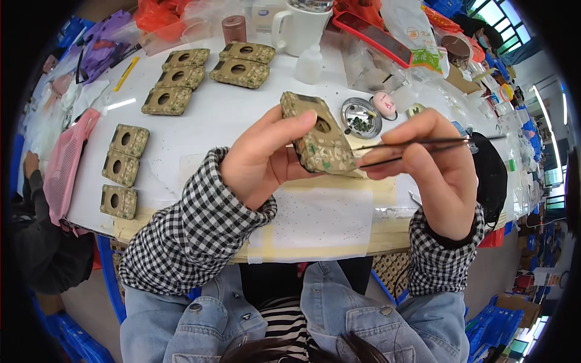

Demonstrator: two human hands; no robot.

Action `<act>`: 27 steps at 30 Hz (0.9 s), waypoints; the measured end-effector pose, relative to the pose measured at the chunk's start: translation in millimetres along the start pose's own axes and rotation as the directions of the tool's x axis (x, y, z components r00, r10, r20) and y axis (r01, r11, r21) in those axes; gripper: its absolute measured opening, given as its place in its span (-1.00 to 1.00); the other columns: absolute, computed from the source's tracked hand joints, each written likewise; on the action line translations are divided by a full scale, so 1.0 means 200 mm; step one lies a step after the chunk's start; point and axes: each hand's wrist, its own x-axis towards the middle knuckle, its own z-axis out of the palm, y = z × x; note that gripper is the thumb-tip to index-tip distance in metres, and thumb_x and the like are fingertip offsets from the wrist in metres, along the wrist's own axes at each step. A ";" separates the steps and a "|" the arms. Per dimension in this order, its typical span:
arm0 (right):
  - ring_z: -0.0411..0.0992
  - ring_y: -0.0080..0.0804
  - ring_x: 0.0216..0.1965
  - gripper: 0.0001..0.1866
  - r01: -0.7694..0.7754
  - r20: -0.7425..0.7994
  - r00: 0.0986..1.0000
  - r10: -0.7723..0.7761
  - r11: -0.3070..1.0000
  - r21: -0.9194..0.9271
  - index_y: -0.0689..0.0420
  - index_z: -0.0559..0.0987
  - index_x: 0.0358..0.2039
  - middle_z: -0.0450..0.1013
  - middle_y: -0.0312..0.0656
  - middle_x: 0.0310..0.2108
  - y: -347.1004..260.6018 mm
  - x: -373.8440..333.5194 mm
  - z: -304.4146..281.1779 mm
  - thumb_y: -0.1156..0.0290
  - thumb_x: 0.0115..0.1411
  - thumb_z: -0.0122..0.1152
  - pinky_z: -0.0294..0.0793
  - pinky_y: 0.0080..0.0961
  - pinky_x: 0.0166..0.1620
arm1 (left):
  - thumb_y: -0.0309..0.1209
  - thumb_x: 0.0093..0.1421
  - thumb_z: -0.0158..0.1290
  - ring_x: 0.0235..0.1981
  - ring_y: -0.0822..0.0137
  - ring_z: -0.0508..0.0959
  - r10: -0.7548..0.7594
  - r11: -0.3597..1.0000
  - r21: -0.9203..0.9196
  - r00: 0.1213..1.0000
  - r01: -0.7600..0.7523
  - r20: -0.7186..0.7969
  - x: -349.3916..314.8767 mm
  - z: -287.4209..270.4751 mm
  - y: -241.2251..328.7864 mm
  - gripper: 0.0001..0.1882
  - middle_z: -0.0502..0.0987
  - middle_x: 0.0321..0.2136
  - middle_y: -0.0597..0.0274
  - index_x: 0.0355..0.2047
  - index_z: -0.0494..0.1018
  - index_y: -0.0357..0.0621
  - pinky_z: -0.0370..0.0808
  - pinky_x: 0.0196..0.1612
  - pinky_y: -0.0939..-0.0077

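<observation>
My left hand [260,151] is closed around a camouflage-patterned case [327,147], which is tilted above the table; the thumb lies beside its round opening. Between the fingers of my right hand [433,160] is a pair of dark tweezers [417,146], their tips pointing left at the case's right edge. Whether the tips touch the case I cannot tell. Just beyond my hands stands a small round metal dish [361,104] holding small dark green bits, beside a pink round item [384,104]. A white sheet [321,224] dotted with tiny specks lies below my hands.
More camouflage cases lie in groups at the back [242,64], the back left [178,77] and the left [126,148]. A white mug [301,30], a translucent bottle [310,65] and a red-edged phone [372,39] stand at the back. A pink mesh pouch [71,169] lies left, near another person's sleeve [51,254].
</observation>
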 end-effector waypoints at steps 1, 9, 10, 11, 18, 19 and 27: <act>0.53 -0.25 -0.26 -0.76 0.018 -0.001 1.000 -0.018 1.000 0.003 0.37 0.34 -0.23 0.44 -0.01 -0.33 0.00 0.04 0.00 0.40 0.28 -0.12 0.56 -0.47 -0.23 | -0.18 0.30 -0.24 -0.01 0.21 0.45 0.002 1.000 0.014 1.000 -0.002 0.009 0.00 0.01 0.01 -0.53 0.39 0.00 0.04 0.11 0.14 -0.20 0.38 0.08 0.27; 0.53 -0.29 -0.27 -0.76 0.014 -0.002 1.000 -0.014 1.000 0.010 0.29 0.34 -0.26 0.39 -0.15 -0.33 0.04 0.12 0.04 0.32 0.30 -0.09 0.53 -0.55 -0.23 | -0.11 0.30 -0.23 -0.07 0.34 0.48 0.019 0.994 0.112 0.999 -0.015 -0.036 -0.01 0.01 0.00 -0.52 0.41 -0.07 0.14 0.07 0.17 -0.21 0.46 0.01 0.41; 0.53 -0.30 -0.27 -0.76 0.007 -0.010 1.000 -0.006 1.000 0.019 0.28 0.34 -0.26 0.39 -0.16 -0.33 0.05 0.11 0.04 0.32 0.30 -0.09 0.54 -0.55 -0.23 | -0.11 0.30 -0.23 -0.07 0.35 0.48 0.022 0.993 0.113 0.999 -0.019 -0.032 -0.01 0.01 0.01 -0.52 0.41 -0.08 0.15 0.07 0.17 -0.21 0.46 0.00 0.42; 0.53 -0.30 -0.28 -0.76 0.000 -0.022 1.000 0.000 1.000 0.025 0.28 0.34 -0.27 0.39 -0.16 -0.33 0.04 0.11 0.04 0.31 0.30 -0.09 0.54 -0.55 -0.23 | -0.10 0.30 -0.22 -0.08 0.36 0.49 0.025 0.993 0.116 0.999 -0.022 -0.023 -0.01 0.02 0.01 -0.52 0.42 -0.09 0.16 0.06 0.18 -0.21 0.47 -0.01 0.43; 0.54 -0.35 -0.33 -0.73 -0.045 -0.021 0.999 0.046 0.998 0.040 0.26 0.34 -0.30 0.41 -0.16 -0.40 0.05 0.11 0.04 0.28 0.32 -0.15 0.57 -0.59 -0.27 | -0.10 0.30 -0.22 -0.10 0.38 0.49 0.033 0.991 0.135 0.999 -0.027 -0.042 -0.01 0.02 0.01 -0.52 0.42 -0.09 0.16 0.06 0.18 -0.21 0.47 -0.02 0.42; 0.54 -0.35 -0.33 -0.73 -0.046 -0.028 0.998 0.047 0.998 0.032 0.26 0.35 -0.31 0.42 -0.16 -0.40 0.05 0.12 0.05 0.28 0.33 -0.15 0.57 -0.60 -0.27 | -0.10 0.30 -0.22 -0.10 0.38 0.49 0.033 0.990 0.137 0.999 -0.027 -0.040 -0.01 0.02 0.01 -0.52 0.42 -0.09 0.16 0.06 0.18 -0.21 0.47 -0.02 0.42; 0.54 -0.38 -0.33 -0.73 -0.056 -0.017 0.998 0.056 0.998 -0.006 0.26 0.35 -0.29 0.46 -0.12 -0.39 0.05 0.11 0.04 0.27 0.32 -0.13 0.56 -0.59 -0.24 | -0.12 0.29 -0.19 -0.09 0.35 0.49 0.053 0.982 0.183 0.995 -0.038 -0.083 0.01 0.01 -0.01 -0.50 0.41 -0.08 0.13 0.08 0.16 -0.24 0.49 -0.03 0.39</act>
